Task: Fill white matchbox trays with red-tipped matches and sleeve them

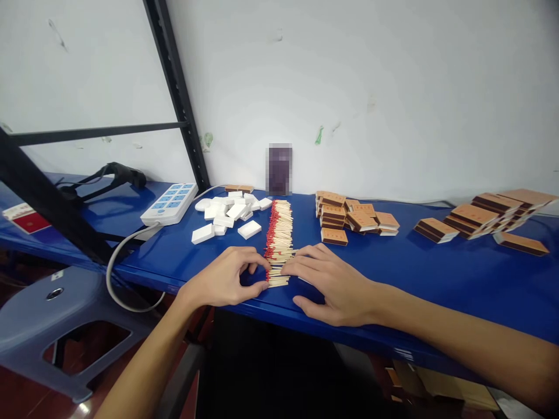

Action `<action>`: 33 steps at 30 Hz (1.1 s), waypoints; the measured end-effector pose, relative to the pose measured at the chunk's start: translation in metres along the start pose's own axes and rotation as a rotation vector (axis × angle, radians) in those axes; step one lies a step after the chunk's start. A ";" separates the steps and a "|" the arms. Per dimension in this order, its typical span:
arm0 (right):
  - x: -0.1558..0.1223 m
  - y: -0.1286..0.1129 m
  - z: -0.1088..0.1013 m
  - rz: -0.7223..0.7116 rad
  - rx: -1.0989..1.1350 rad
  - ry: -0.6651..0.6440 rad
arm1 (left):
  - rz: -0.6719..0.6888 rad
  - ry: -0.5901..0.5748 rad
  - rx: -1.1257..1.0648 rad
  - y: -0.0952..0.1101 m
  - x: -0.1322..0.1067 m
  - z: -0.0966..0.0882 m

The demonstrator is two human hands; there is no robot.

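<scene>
On the surface (458, 279), a row of matches (282, 227) runs from near the rear edge almost to the front edge. Left of it lies a heap of small boxes (225, 214); a power strip (170, 203) lies farther left. Right lie 2 groups of matchboxes (334, 212). Near the front edge, the left hand (227, 276) and right hand (334, 285) flank the row.

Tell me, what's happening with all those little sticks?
Somebody is handling a long row of matches on a blue table. The left hand is at the red heads, and the right hand is at the plain ends, both near the row's close end. Small white boxes lie loosely to the left. Orange-brown matchboxes are piled to the right.
</scene>
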State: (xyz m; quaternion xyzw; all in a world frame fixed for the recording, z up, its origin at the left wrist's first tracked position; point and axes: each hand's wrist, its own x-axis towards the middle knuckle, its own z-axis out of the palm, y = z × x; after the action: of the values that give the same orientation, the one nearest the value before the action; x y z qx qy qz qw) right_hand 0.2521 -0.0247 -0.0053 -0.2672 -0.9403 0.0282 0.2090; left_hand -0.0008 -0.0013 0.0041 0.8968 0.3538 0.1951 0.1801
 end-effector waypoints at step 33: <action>-0.002 0.000 0.000 -0.099 -0.050 -0.005 | 0.063 -0.042 -0.109 -0.009 -0.001 -0.004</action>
State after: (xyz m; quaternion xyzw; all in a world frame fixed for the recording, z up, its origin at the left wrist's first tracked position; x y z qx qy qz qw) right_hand 0.2535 -0.0260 -0.0062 -0.2256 -0.9533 -0.0051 0.2008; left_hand -0.0079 0.0048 0.0031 0.9002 0.3105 0.2009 0.2299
